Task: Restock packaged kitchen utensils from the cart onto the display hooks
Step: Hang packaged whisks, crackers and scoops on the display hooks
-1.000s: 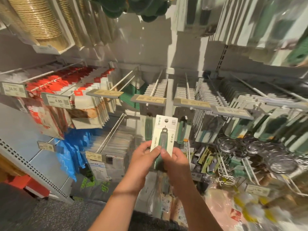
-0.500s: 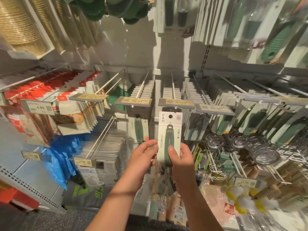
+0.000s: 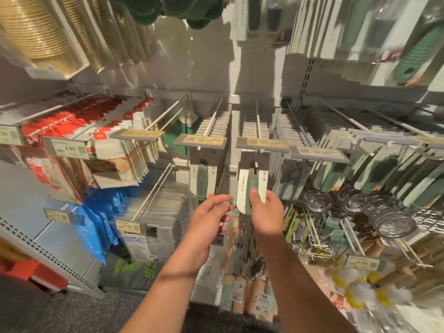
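A white shop wall (image 3: 211,68) carries rows of hooks. A white card with a green-handled utensil (image 3: 251,186) hangs at the middle hook's (image 3: 256,165) near tip, right hand (image 3: 265,212) pinching its lower edge. Left hand (image 3: 209,217) loose, holding nothing.

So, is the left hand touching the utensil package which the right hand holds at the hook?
Apart. The head view shows the left hand open beside the utensil package, with a visible gap between them; only the right hand pinches its lower end.
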{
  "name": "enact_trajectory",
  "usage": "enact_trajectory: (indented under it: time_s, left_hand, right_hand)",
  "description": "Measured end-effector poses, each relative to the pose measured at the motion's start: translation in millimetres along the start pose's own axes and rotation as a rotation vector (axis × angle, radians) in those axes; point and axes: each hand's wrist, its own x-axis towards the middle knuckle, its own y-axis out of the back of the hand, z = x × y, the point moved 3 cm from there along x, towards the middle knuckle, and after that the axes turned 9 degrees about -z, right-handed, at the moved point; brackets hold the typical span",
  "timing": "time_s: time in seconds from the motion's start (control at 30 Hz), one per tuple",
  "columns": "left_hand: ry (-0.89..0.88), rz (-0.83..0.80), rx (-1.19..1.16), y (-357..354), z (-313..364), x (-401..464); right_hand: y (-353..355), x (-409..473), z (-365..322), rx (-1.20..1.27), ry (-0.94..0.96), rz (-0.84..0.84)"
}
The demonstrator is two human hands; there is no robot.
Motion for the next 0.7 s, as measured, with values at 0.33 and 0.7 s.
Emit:
enact_trajectory:
  time_s: [0.33, 0.7]
  left_hand:
    - [0.047, -0.008, 0.048, -9.9, -8.8, 14.1]
    - [0.029, -0.623, 0.634, -108.3, -38.1, 40.6]
  right_hand:
    - [11.6, -2.3, 38.3, -0.066, -0.119, -0.047]
    - [108.7, -65.2, 55.6, 0.014, -0.200, 0.253]
